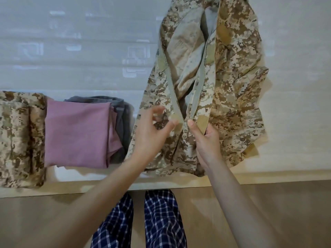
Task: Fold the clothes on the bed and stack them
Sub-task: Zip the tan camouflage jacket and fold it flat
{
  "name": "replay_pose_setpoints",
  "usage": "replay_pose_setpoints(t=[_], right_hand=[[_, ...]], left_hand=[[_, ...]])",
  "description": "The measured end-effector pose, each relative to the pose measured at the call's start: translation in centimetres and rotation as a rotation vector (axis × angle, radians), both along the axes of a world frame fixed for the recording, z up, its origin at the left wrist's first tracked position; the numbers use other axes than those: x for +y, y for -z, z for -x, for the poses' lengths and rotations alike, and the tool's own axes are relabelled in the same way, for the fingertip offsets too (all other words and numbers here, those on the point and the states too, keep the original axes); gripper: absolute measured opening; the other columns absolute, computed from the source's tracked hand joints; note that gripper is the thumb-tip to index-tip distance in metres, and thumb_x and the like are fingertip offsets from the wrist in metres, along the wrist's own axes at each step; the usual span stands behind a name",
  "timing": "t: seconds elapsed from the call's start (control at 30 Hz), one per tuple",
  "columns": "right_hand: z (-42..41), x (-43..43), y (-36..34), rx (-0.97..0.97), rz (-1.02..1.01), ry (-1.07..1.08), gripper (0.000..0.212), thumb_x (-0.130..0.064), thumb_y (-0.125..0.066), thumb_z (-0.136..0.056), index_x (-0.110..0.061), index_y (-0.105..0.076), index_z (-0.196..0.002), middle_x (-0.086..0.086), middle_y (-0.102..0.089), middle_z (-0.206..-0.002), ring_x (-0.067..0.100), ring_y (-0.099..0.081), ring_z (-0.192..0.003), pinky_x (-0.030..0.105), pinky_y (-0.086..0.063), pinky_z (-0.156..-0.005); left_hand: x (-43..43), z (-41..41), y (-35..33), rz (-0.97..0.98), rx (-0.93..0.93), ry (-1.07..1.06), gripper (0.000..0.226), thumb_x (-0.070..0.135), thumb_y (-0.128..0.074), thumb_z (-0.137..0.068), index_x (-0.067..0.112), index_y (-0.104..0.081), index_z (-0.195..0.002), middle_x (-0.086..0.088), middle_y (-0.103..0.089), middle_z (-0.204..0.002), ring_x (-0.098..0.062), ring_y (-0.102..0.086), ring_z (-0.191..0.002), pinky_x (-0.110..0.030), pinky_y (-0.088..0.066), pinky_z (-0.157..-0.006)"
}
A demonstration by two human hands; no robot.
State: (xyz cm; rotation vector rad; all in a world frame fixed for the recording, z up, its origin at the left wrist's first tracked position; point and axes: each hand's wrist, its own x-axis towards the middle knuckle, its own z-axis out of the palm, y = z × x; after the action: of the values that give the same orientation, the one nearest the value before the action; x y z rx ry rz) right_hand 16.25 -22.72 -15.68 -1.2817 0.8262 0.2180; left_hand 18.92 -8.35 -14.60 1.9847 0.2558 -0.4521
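lengthwise camo jacket (227,90), collar far, r hand (206,140) pinching hem

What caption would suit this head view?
Right hand grips the camouflage jacket by its zipper; left hand hovers open.

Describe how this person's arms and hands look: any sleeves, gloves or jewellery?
Both forearms are bare up to the picture's edge, so no sleeves show. The left hand and right hand wear no gloves, and no rings, watch or bracelets can be seen. The only clothing in view is dark blue trousers with a white check.
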Motion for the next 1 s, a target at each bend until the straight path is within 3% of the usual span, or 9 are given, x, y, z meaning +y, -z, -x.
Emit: replay_pose_setpoints(t=[0.1,0.2,0.33,0.4,0.47,0.53,0.67,0.8,1.0], right_hand=[[0.1,0.1,0.2,0.068,-0.007,0.010,0.020,-0.026,-0.071,-0.078,-0.019,-0.069,-0.097,-0.004,-0.074,-0.094,0.009,-0.069,-0.089,0.022,-0.054,-0.074],[-0.2,1.0,0.1,0.092,-0.038,0.051,0.021,-0.022,-0.070,-0.081,-0.013,-0.069,-0.100,0.005,-0.074,-0.095,0.017,-0.070,-0.083,0.017,-0.052,-0.056],[-0.7,1.9,-0.1,0.104,-0.042,0.098,0.024,-0.019,-0.070,-0.082,-0.008,-0.067,-0.103,0.013,-0.072,-0.102,0.021,-0.067,-0.085,0.017,-0.053,-0.059],[-0.7,1.6,-0.1,0.144,-0.005,0.059,0.023,-0.023,-0.070,-0.082,-0.013,-0.067,-0.103,0.006,-0.072,-0.102,0.017,-0.067,-0.091,0.022,-0.055,-0.070],[-0.1,1.0,-0.4,0.174,0.209,0.005,0.020,-0.028,-0.070,-0.083,-0.023,-0.063,-0.101,-0.008,-0.069,-0.097,0.000,-0.064,-0.089,0.015,-0.051,-0.078],[1.0,0.5,-1.3,0.103,0.580,-0.023,0.021,-0.031,-0.068,-0.084,-0.024,-0.057,-0.101,-0.011,-0.062,-0.094,-0.009,-0.056,-0.082,0.005,-0.044,-0.070],[1.6,1.0,-2.8,-0.070,0.889,-0.319,0.009,-0.030,-0.061,-0.089,-0.021,-0.060,-0.086,-0.008,-0.060,-0.080,0.000,-0.057,-0.071,0.008,-0.044,-0.064],[-0.3,1.5,-2.9,0.245,0.854,-0.699,0.027,-0.038,-0.057,-0.091,-0.014,-0.066,-0.086,0.001,-0.065,-0.084,0.016,-0.061,-0.080,0.033,-0.050,-0.076],[-2.1,0.8,-3.3,0.439,0.247,-0.485,0.023,-0.022,-0.063,-0.090,-0.009,-0.060,-0.071,0.002,-0.058,-0.058,0.006,-0.052,-0.040,0.017,-0.041,-0.041]], left_hand=[[-0.7,3.0,0.6,0.263,0.314,-0.040,0.034,0.043,-0.067,-0.083,0.031,-0.058,-0.114,0.020,-0.066,-0.103,0.006,-0.062,-0.094,-0.018,-0.054,-0.084],[-1.4,3.7,1.2,0.387,0.323,-0.115,0.012,0.024,-0.065,-0.088,0.033,-0.067,-0.095,0.021,-0.072,-0.087,0.007,-0.065,-0.085,-0.008,-0.049,-0.072],[-1.4,3.0,1.6,0.418,0.330,-0.200,0.008,0.015,-0.066,-0.087,0.021,-0.071,-0.083,0.006,-0.073,-0.078,-0.002,-0.066,-0.075,-0.013,-0.050,-0.069],[-0.9,2.8,1.8,0.346,0.308,-0.154,0.003,0.018,-0.069,-0.085,0.018,-0.071,-0.083,0.003,-0.072,-0.077,-0.005,-0.066,-0.072,-0.017,-0.053,-0.069],[-0.5,2.8,1.9,0.258,0.293,-0.115,0.003,0.020,-0.071,-0.084,0.017,-0.070,-0.085,0.000,-0.072,-0.078,-0.009,-0.065,-0.072,-0.022,-0.055,-0.071],[-0.5,3.0,1.8,0.218,0.288,-0.109,0.006,0.021,-0.070,-0.084,0.015,-0.070,-0.087,-0.002,-0.071,-0.079,-0.011,-0.065,-0.073,-0.025,-0.054,-0.072],[-1.0,3.4,1.7,0.189,0.254,-0.100,0.006,0.019,-0.069,-0.086,0.014,-0.070,-0.089,0.001,-0.071,-0.080,-0.014,-0.066,-0.077,-0.028,-0.055,-0.073],[-1.0,3.6,1.7,0.190,0.215,-0.086,0.005,0.019,-0.066,-0.088,0.016,-0.070,-0.089,0.005,-0.069,-0.077,-0.005,-0.062,-0.070,-0.019,-0.048,-0.064],[-0.9,3.7,1.7,0.066,0.166,-0.085,0.007,0.023,-0.067,-0.087,0.018,-0.068,-0.092,0.007,-0.068,-0.080,-0.007,-0.062,-0.075,-0.019,-0.049,-0.065]])
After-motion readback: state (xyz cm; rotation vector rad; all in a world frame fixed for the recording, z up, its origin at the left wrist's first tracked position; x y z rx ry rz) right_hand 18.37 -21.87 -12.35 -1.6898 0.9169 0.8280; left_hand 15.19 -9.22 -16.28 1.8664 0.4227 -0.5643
